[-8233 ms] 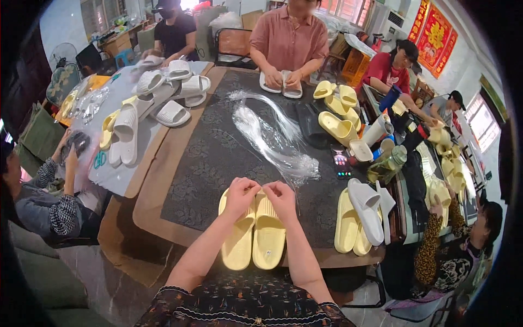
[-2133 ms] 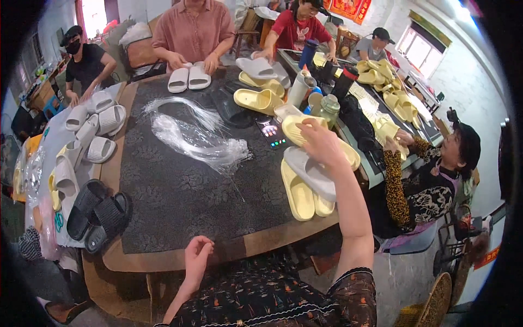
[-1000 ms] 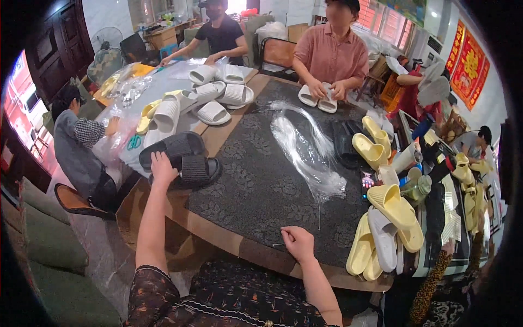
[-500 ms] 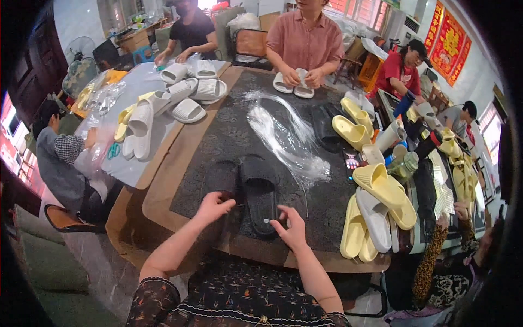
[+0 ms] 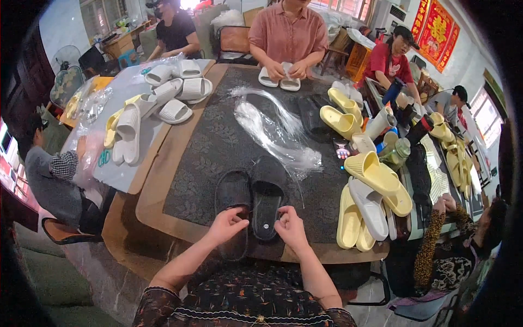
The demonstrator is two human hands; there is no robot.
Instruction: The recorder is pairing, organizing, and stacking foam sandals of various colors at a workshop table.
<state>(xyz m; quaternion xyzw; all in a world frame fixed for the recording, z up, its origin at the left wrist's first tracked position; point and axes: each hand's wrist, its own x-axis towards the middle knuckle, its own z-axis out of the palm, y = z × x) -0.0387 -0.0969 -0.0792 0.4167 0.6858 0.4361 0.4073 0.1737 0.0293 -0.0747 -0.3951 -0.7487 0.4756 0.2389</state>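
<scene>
Two black slide sandals lie side by side before me, toes pointing away. The left black slide (image 5: 233, 188) reaches over the table's near edge at its heel. The right black slide (image 5: 268, 204) has a small round white sticker (image 5: 266, 225) on its footbed. My left hand (image 5: 229, 224) is bent over the left slide's middle, thumb and fingers closed on its edge; the contact is partly hidden. Against the outer side of the right slide, my right hand (image 5: 291, 228) has its fingers curled and closed at the rim.
Clear plastic bags (image 5: 272, 128) lie beyond the slides. Yellow slides (image 5: 376, 171) and a grey slide (image 5: 368, 207) are piled at right, near a green bottle (image 5: 396, 152). White slides (image 5: 174, 92) cover the left table. Across from me, a person (image 5: 289, 41) handles white slides; others sit around.
The black slides have shifted right, and the left one has come nearer to me. My left hand has moved over it. My right hand's fingers have curled in at the right slide's edge.
</scene>
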